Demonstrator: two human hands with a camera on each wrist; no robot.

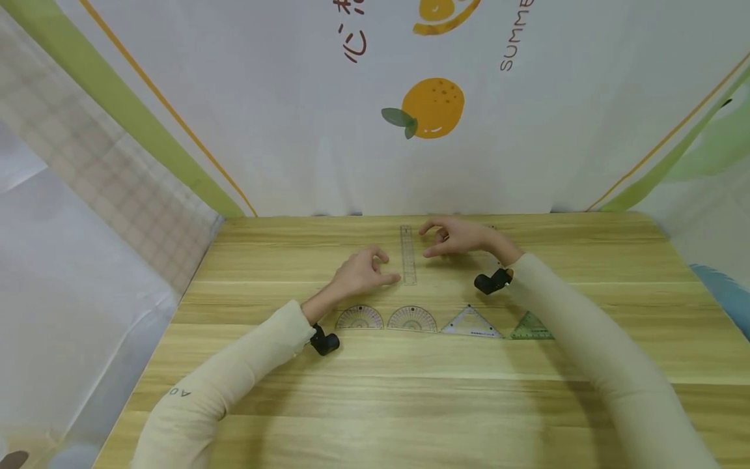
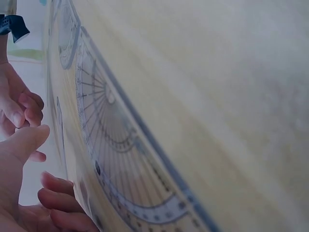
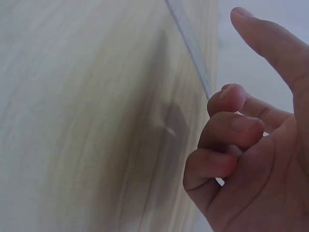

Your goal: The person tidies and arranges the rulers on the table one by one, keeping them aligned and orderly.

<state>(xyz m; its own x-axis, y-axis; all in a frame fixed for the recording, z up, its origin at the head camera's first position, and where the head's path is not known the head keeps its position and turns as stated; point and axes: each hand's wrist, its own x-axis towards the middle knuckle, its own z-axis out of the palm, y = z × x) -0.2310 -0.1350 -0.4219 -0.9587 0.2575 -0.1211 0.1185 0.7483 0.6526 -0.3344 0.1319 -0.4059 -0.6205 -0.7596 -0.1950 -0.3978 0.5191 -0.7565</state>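
A clear ruler [image 1: 408,255] lies upright in the head view, near the back of the wooden table. My left hand [image 1: 360,270] hovers just left of its lower end, thumb and index finger apart. On the ruler's other side is my right hand [image 1: 459,236], its thumb and index finger extended, the other fingers curled in, holding nothing. In the right wrist view the ruler's edge [image 3: 190,48] passes beyond those fingers. Below them, in a row, lie two clear protractors [image 1: 359,318] [image 1: 413,320], a clear set square [image 1: 471,323] and a green set square [image 1: 529,327], partly covered by the right sleeve.
The wooden table [image 1: 375,404] stretches toward me below the row. A white curtain [image 1: 281,130] printed with oranges hangs behind its back edge. Black wrist cameras [image 1: 325,341] sit on both forearms. A small dark mark shows beside the right wrist; I cannot tell what it belongs to.
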